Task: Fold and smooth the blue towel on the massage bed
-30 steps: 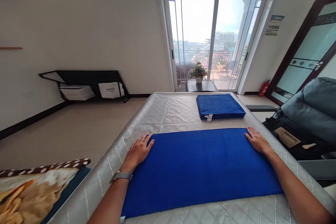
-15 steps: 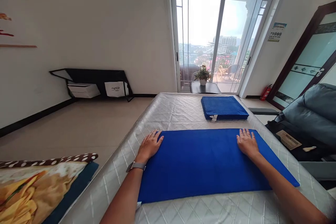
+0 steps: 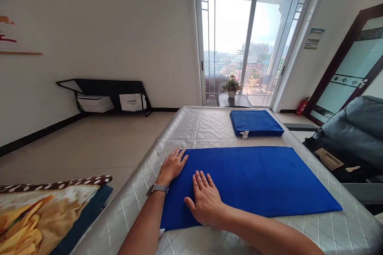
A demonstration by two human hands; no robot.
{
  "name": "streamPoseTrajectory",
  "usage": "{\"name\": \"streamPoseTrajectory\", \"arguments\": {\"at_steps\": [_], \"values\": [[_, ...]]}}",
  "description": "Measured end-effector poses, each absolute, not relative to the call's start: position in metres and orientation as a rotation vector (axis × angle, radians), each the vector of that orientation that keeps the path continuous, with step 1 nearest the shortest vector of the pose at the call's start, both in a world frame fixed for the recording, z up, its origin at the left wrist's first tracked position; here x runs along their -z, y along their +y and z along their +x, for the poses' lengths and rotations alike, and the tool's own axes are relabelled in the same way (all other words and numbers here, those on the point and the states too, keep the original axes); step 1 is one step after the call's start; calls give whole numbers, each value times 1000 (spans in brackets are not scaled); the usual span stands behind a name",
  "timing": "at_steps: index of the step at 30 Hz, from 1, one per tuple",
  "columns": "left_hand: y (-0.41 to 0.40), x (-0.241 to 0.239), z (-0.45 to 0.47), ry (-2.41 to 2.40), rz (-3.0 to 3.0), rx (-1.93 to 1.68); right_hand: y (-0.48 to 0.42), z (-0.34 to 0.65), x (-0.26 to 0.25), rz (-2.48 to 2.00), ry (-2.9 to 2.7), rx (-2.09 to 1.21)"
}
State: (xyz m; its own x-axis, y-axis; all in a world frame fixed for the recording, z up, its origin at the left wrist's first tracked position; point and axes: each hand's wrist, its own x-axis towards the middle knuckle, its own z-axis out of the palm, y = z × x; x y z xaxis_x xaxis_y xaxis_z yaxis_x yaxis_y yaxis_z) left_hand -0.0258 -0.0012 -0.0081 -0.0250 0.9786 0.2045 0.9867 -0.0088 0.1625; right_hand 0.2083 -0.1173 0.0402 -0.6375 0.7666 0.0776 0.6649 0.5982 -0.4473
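A blue towel (image 3: 257,179), folded into a long flat rectangle, lies across the grey quilted table (image 3: 197,127). My left hand (image 3: 172,165) rests flat on the towel's far left corner, fingers stretched out, a watch on the wrist. My right hand (image 3: 205,197) lies flat and open on the towel's left part, close to my left hand, its arm reaching across from the right. Further back on the table sits a second blue towel (image 3: 255,122), folded small with a white tag showing.
A patterned cushion (image 3: 44,211) is at the lower left beside the table. A grey armchair (image 3: 356,135) stands at the right. Beyond the table are a potted plant (image 3: 231,86) on a dark stool, glass balcony doors and a black shelf (image 3: 104,95) by the wall.
My right hand has slid from the towel's far right corner across to its left part, beside my left hand. The left hand has stayed at the left corner.
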Motion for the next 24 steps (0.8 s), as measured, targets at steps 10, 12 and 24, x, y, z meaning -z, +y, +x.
{"name": "streamPoseTrajectory", "arguments": {"at_steps": [10, 12, 24], "values": [[-1, 9, -26, -2214, -2168, 450, -96, 281, -32, -1431, -2582, -468], [-1, 9, -26, -2204, -2161, 444, -93, 306, -32, -1523, -2566, -429], [2, 14, -30, -2206, -2162, 409, -81, 478, -6, -1986, -2316, -103]]}}
